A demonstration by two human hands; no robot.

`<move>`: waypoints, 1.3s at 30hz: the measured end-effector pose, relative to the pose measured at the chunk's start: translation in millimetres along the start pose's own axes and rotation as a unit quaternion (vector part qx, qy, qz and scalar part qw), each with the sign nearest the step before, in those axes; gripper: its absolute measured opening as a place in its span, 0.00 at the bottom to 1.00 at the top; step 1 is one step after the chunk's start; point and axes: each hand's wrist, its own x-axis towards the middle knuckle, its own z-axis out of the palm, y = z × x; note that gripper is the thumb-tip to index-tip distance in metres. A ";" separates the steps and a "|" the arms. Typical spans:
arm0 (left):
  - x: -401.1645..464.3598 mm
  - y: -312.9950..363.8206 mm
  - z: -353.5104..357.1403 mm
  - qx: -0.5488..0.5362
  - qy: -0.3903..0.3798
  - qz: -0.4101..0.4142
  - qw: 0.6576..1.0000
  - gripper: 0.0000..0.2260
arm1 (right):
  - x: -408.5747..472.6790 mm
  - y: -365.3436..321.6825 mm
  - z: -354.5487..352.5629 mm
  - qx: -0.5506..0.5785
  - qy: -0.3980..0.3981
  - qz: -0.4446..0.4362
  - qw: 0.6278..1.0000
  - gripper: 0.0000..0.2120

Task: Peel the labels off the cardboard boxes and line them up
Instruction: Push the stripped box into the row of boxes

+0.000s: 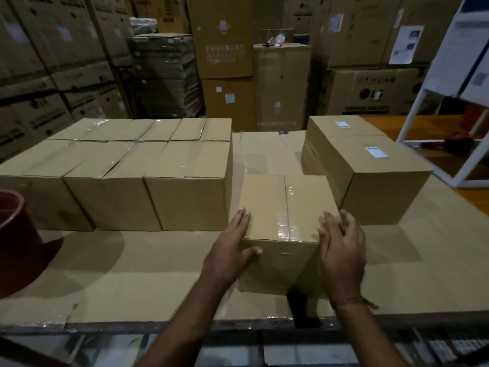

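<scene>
A taped cardboard box [280, 207] with no label on top stands on the cardboard-covered table [132, 274], just right of a row of plain boxes [148, 186]. My left hand [232, 250] lies on its front left corner, fingers straight on the top and thumb on the front face. My right hand [341, 247] sits at its front right corner with spread, relaxed fingers. To the right stand two boxes [370, 181], the nearer bearing a white label [376, 152], the farther one a white label [342, 124].
A dark red bucket [16, 239] stands at the table's left edge. Behind the held box lies another box [267, 149]. Stacks of large cartons [225, 49] fill the background. A white metal frame [420, 115] stands at the right.
</scene>
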 end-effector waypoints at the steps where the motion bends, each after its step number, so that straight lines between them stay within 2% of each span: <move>1: 6.1 -3.0 -0.7 0.011 0.000 0.001 1.000 0.42 | 4.6 1.5 3.8 -0.024 -0.016 -0.024 0.999 0.23; 4: 25.0 -13.1 -4.6 0.056 0.007 0.001 0.998 0.41 | 21.7 2.4 15.7 -0.110 -0.084 -0.086 0.987 0.34; 7: 50.3 -19.4 -10.4 0.223 0.039 0.014 0.974 0.40 | 40.5 0.2 29.1 -0.172 -0.156 -0.121 0.965 0.47; 9: 68.7 -19.9 -12.8 0.284 0.058 0.015 0.957 0.39 | 56.8 -1.2 41.5 -0.205 -0.181 -0.122 0.954 0.50; 12: 94.8 -19.4 -15.4 0.317 0.066 0.007 0.946 0.36 | 82.2 -6.5 63.1 -0.226 -0.201 -0.126 0.945 0.51; 15: 123.0 -21.3 -21.9 0.301 0.078 0.016 0.950 0.26 | 105.5 -16.5 86.9 -0.237 -0.223 -0.112 0.939 0.52; 18: 154.6 -32.4 -30.6 0.251 0.153 0.070 0.953 0.14 | 126.4 -20.9 113.4 -0.235 -0.215 -0.100 0.943 0.52; 20: 174.6 -39.5 -38.4 0.202 0.196 0.078 0.956 0.11 | 141.8 -23.5 126.8 -0.235 -0.216 -0.096 0.943 0.52; 24: 208.3 -41.1 -61.0 0.183 0.210 0.041 0.959 0.12 | 174.4 -27.8 151.9 -0.231 -0.220 -0.093 0.943 0.54; 32: 277.6 -54.8 -82.6 0.212 0.138 -0.060 0.966 0.22 | 244.6 -37.2 204.6 -0.242 -0.240 -0.095 0.935 0.46; 39: 330.8 -62.5 -79.4 0.228 0.102 -0.096 0.964 0.25 | 293.2 -38.1 243.6 -0.230 -0.245 -0.094 0.937 0.46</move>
